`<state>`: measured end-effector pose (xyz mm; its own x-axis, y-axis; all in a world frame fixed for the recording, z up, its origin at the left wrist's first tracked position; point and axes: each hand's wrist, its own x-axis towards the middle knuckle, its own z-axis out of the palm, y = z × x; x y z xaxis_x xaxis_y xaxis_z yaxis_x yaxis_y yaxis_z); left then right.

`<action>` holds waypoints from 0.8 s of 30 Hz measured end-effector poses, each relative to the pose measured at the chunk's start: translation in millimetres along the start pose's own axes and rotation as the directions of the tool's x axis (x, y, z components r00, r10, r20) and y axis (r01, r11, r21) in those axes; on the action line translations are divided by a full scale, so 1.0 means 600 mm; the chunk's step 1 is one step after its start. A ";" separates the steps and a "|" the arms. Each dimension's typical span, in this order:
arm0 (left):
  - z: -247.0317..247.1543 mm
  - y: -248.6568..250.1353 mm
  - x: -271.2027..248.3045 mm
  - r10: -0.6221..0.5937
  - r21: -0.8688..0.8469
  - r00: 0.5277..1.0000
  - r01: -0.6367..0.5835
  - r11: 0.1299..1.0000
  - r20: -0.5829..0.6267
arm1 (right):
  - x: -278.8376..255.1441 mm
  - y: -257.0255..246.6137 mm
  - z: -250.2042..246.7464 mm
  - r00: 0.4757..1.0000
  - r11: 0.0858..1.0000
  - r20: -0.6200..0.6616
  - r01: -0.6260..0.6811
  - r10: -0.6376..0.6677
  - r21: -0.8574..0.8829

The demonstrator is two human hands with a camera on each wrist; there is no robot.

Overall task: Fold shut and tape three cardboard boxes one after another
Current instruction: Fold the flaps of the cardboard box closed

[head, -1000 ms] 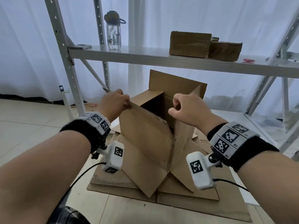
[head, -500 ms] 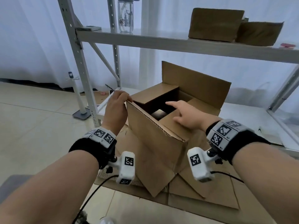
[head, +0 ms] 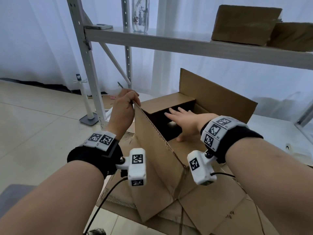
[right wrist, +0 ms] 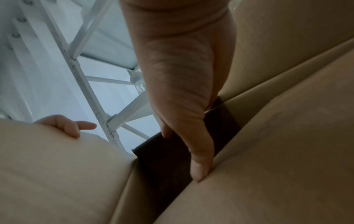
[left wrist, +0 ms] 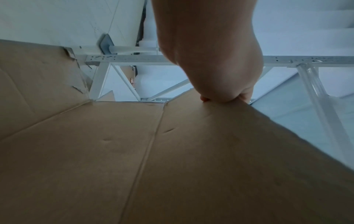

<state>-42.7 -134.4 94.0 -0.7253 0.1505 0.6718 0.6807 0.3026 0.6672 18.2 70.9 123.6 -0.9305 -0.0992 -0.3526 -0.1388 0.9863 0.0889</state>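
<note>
An open brown cardboard box (head: 157,160) stands in front of me on flattened cardboard. My left hand (head: 124,107) pinches the top corner of the near flap (left wrist: 210,136), which stands upright. My right hand (head: 183,119) lies flat with straight fingers on the right inner flap (head: 189,145) and presses it down into the opening; its thumb (right wrist: 199,169) touches the flap's edge. The left inner flap (head: 167,102) is folded in and the far flap (head: 218,97) stands up. The dark inside shows between the two inner flaps.
A metal shelf rack (head: 186,43) rises behind the box, with two closed cardboard boxes (head: 245,24) and a clear bottle (head: 140,14) on its shelf. Flattened cardboard sheets (head: 211,209) cover the floor under the box. A white stand (head: 88,112) is on the tiled floor at left.
My right hand has opened from a fist and pushed the right inner flap down flat. My left hand keeps its hold on the near flap. The view has tilted down and closer.
</note>
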 end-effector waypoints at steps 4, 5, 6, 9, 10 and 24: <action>-0.004 0.003 0.004 -0.028 -0.095 0.998 0.033 0.995 0.058 | 0.002 0.012 -0.010 0.984 0.997 -0.176 0.023 -0.010 0.072; -0.006 0.003 0.004 -0.044 -0.146 0.997 0.052 0.988 0.056 | 0.003 0.015 -0.013 0.975 0.995 -0.222 0.032 -0.009 0.099; -0.008 0.005 0.004 -0.062 -0.200 0.997 0.071 0.977 0.050 | 0.005 0.019 -0.014 0.966 0.992 -0.258 0.042 -0.011 0.116; -0.013 0.010 0.001 -0.130 -0.314 0.990 0.138 0.939 0.047 | 0.018 0.022 -0.006 0.960 0.989 -0.279 0.049 -0.007 0.141; -0.015 0.012 0.000 -0.148 -0.320 0.988 0.153 0.935 0.040 | 0.025 0.022 -0.002 0.963 0.987 -0.269 0.043 0.000 0.153; 0.031 0.041 0.004 -0.310 -0.226 0.910 0.375 0.899 0.276 | 0.002 0.026 0.035 0.970 0.714 -0.222 0.086 0.099 0.695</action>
<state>-29.8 -109.3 106.2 -0.8995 0.3025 0.3154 0.3631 0.1159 0.9245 22.0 89.2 105.2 -0.9916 -0.0278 -0.1262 0.0562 0.7867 -0.6147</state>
